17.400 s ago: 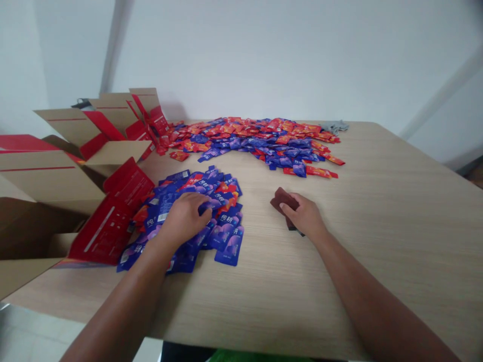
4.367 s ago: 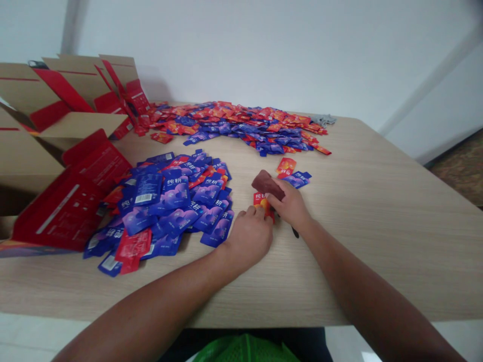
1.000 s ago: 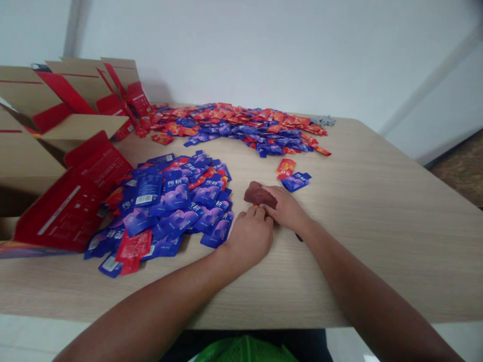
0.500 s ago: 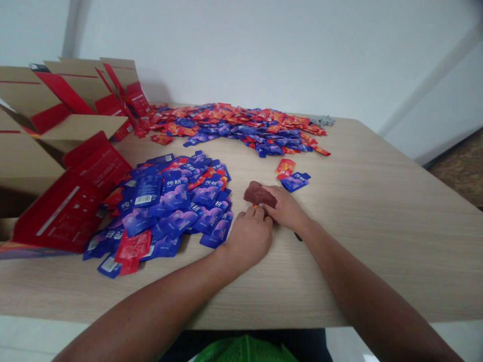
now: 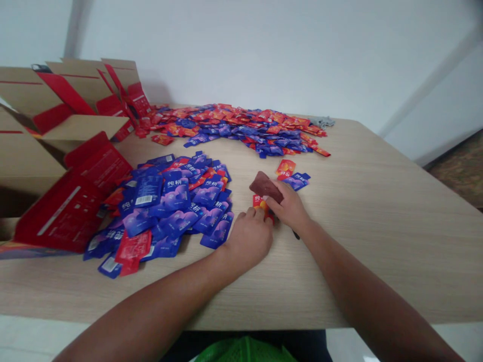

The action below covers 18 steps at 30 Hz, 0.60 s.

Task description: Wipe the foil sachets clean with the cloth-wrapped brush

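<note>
A red-and-orange sachet (image 5: 258, 201) lies on the table in front of me, partly covered by both hands. My left hand (image 5: 252, 232) is closed, its curled fingers at the sachet's lower left edge. In my right hand (image 5: 290, 203) is a folded brown cloth (image 5: 265, 185), pinched with the thumb on the near side and held just over the sachet. A small black tip (image 5: 296, 235) shows under my right wrist; what it belongs to is hidden. Beyond the right hand lie an orange sachet (image 5: 286, 168) and a purple sachet (image 5: 299, 180).
To the left is a heap of mostly purple sachets (image 5: 175, 193) against an open red cardboard box (image 5: 64, 211). More open boxes (image 5: 81, 85) stand behind it. A long pile of mixed sachets (image 5: 241, 125) runs along the back, with a grey cloth (image 5: 322, 121) at its right end.
My right hand has lifted and shifted slightly right and away with the brown cloth, uncovering more of the red-and-orange sachet. My left hand has stayed nearly still.
</note>
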Available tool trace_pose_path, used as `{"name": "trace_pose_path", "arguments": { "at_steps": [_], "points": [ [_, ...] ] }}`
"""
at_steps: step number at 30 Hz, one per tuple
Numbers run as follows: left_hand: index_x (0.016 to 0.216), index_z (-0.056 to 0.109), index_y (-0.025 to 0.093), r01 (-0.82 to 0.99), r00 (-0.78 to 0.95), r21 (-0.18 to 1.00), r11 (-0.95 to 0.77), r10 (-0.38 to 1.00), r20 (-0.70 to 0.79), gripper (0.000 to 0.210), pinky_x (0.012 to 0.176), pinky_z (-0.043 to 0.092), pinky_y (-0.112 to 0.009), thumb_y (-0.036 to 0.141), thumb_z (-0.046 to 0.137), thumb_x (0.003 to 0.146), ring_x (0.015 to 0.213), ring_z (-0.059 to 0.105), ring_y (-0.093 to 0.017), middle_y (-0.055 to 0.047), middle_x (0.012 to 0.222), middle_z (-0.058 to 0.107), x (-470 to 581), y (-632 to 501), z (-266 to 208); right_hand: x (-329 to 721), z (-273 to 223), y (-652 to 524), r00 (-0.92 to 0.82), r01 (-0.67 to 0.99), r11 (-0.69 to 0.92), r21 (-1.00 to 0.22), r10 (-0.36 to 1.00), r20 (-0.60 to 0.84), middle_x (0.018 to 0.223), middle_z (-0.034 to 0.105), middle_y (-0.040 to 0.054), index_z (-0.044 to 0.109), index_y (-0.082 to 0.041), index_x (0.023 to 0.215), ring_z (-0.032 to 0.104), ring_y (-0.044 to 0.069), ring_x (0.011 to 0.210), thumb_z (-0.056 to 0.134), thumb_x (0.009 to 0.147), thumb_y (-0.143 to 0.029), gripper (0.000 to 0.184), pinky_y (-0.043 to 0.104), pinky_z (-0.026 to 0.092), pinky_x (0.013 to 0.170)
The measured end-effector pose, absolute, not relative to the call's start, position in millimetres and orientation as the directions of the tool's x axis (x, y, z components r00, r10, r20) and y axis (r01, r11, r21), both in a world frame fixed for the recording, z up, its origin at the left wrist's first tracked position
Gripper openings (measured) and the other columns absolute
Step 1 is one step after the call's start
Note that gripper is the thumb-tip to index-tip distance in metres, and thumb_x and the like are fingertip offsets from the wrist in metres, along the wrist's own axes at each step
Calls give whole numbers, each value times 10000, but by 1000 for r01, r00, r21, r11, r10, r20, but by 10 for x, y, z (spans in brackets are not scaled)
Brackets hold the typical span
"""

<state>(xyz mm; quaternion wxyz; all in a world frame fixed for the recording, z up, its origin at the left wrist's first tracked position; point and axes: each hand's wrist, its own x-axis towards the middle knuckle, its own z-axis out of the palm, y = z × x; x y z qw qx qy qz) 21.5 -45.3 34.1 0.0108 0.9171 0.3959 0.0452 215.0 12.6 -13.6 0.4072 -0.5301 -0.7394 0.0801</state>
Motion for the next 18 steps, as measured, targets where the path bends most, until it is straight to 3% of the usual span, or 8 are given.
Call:
{"name": "trace_pose_path", "arguments": {
  "at_steps": [5,18],
  "points": [
    [1259,703,127,713,694,75,-697,717,68,315,921,553,-486,288,544,1041,1198,589,-354,-203,1304,654,207,-453,355,2093,-137,96,-332,632,558,-538,822,463,1436,704,106,649,-258,1446,651,312,1310,692,926,-249,522,537,500,1154],
    [1209,710,135,712,694,78,-698,716,77,286,921,557,-482,270,519,1044,1189,597,-341,-200,1315,654,204,-454,378,2075,-143,102,-279,669,488,-560,864,419,1423,713,91,670,-278,1417,659,308,1298,703,907,-228,514,553,498,1156]
  ]
}}
